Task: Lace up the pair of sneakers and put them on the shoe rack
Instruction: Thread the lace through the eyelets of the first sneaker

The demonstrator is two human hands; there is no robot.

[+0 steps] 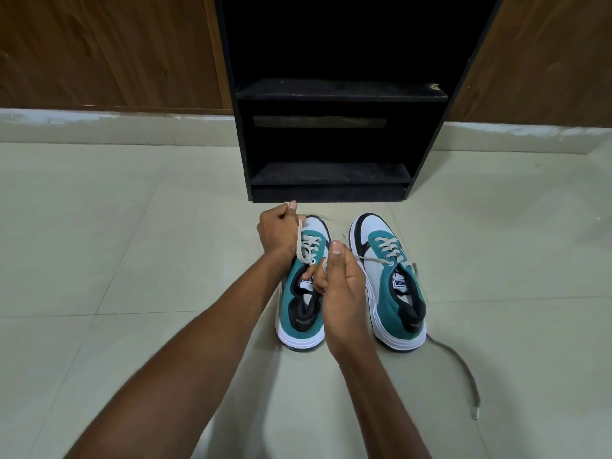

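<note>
— Where are the sneakers sitting right now?

— Both are standing on the tiled floor point(132, 260), just in front of the black shoe rack point(331, 180), side by side and nearly touching. Their long axes are running from the person toward the rack: toes are pointing at the rack's bottom edge, heels are facing back toward the person. The right sneaker point(394, 286) is angling its toe slightly to the left.

— And the hands?

— They're both working on the left sneaker point(299, 313). The left hand point(276, 235) is hovering over its toe end, fingers clenched around a cream lace point(303, 240) that is stretching up from the eyelets. The right hand point(337, 279) is sitting over the tongue, thumb up, fingers pinching the other run of that same lace.

— Is the lace slack?

— The part going to the left hand is looking taut. A thin loop is arching over the white toe cap between the two hands.

— What about the other shoe?

— It's lying untouched. Its lace is crossing through the eyelets, and a loose end point(463, 369) is trailing from behind the heel out across the floor to the right, its tip resting well away from the shoe.

— Anything on the rack?

— Its shelves are looking dark; I can't make out anything on them. Wooden panels point(99, 51) are standing on either side behind it.
</note>
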